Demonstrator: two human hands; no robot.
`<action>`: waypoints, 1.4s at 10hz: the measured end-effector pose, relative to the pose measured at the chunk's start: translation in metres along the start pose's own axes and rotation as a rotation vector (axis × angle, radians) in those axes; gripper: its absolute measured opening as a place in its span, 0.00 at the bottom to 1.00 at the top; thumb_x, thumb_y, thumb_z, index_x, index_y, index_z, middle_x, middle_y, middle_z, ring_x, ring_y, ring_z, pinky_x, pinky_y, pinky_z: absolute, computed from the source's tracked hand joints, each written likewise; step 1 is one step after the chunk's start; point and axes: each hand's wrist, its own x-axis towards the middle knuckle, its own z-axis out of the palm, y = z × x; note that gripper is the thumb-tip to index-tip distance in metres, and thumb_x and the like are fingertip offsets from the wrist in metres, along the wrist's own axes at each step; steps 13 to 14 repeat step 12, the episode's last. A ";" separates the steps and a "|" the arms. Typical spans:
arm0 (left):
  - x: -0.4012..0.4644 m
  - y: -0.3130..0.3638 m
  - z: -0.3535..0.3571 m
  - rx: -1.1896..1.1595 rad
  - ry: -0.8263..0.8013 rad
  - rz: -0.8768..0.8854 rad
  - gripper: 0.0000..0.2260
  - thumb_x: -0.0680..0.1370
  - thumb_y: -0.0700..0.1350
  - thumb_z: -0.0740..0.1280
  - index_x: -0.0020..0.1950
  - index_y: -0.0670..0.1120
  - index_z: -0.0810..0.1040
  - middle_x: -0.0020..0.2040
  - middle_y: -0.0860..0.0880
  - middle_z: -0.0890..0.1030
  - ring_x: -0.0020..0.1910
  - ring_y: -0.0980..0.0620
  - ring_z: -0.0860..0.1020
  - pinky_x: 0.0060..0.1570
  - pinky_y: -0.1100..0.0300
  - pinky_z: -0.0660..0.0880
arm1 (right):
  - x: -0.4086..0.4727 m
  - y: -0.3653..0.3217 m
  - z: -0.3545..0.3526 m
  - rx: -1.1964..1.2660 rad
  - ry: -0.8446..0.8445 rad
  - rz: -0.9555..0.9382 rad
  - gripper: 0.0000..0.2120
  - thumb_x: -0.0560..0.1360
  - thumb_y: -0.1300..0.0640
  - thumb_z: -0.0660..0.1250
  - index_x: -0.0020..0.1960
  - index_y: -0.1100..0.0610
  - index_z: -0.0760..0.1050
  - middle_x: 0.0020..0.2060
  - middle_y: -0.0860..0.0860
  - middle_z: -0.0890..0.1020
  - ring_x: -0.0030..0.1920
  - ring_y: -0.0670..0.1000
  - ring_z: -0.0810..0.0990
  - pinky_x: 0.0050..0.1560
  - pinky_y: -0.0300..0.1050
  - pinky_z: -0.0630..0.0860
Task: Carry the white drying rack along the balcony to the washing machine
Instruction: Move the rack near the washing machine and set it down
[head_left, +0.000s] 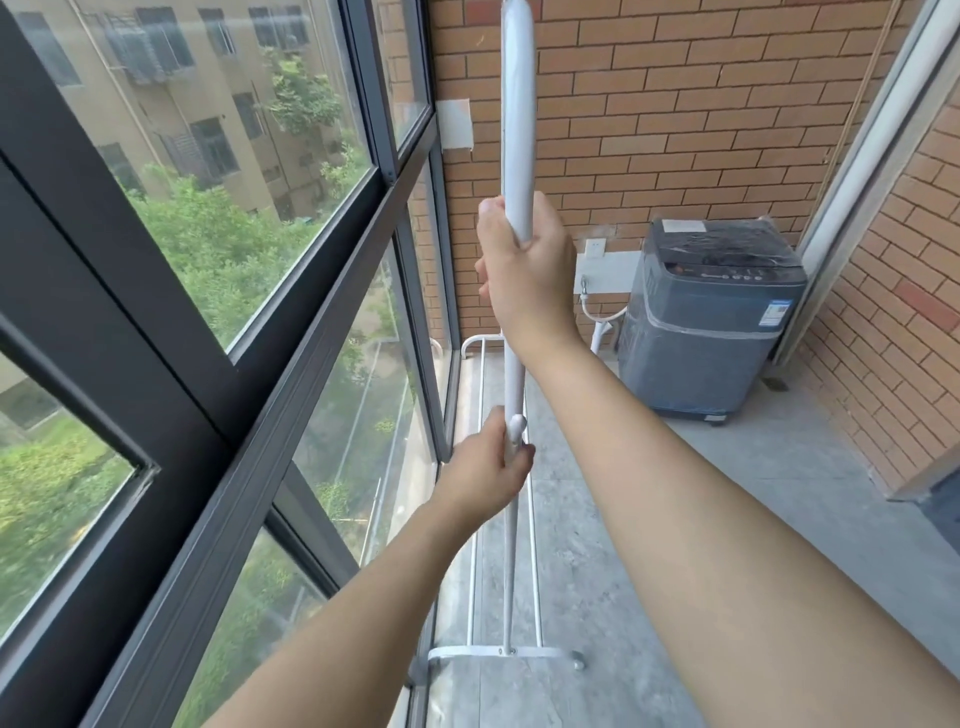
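Observation:
The white drying rack stands before me, its upright pole rising past the top of the view and its wheeled base low over the floor by the window. My right hand grips the pole at mid height. Lower down, my left hand holds the same pole at a white joint. The grey washing machine, wrapped in clear plastic, stands in the far right corner against the brick wall, beyond the rack.
Dark-framed windows run along the left side. Brick walls close the far end and the right side. A white hose and wall socket sit left of the machine. Bare concrete floor stretches ahead.

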 end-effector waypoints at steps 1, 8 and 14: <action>0.006 -0.003 0.006 0.165 0.058 0.058 0.13 0.79 0.54 0.56 0.44 0.45 0.63 0.32 0.50 0.72 0.34 0.41 0.75 0.33 0.51 0.72 | -0.003 0.000 0.004 0.016 -0.002 0.111 0.04 0.73 0.55 0.62 0.41 0.47 0.69 0.38 0.52 0.78 0.31 0.56 0.81 0.32 0.55 0.80; -0.005 0.007 0.015 0.081 0.104 -0.012 0.07 0.77 0.48 0.56 0.49 0.45 0.65 0.33 0.45 0.75 0.36 0.40 0.76 0.36 0.49 0.73 | -0.003 0.001 -0.014 0.025 -0.143 0.126 0.06 0.76 0.54 0.64 0.42 0.46 0.70 0.38 0.50 0.78 0.39 0.55 0.82 0.48 0.62 0.82; -0.012 0.002 -0.029 0.081 -0.125 -0.126 0.22 0.75 0.48 0.59 0.69 0.46 0.67 0.68 0.47 0.75 0.61 0.45 0.76 0.62 0.50 0.72 | -0.029 0.014 -0.064 -0.012 -0.311 0.241 0.25 0.78 0.43 0.63 0.71 0.54 0.70 0.70 0.50 0.76 0.67 0.47 0.75 0.65 0.41 0.69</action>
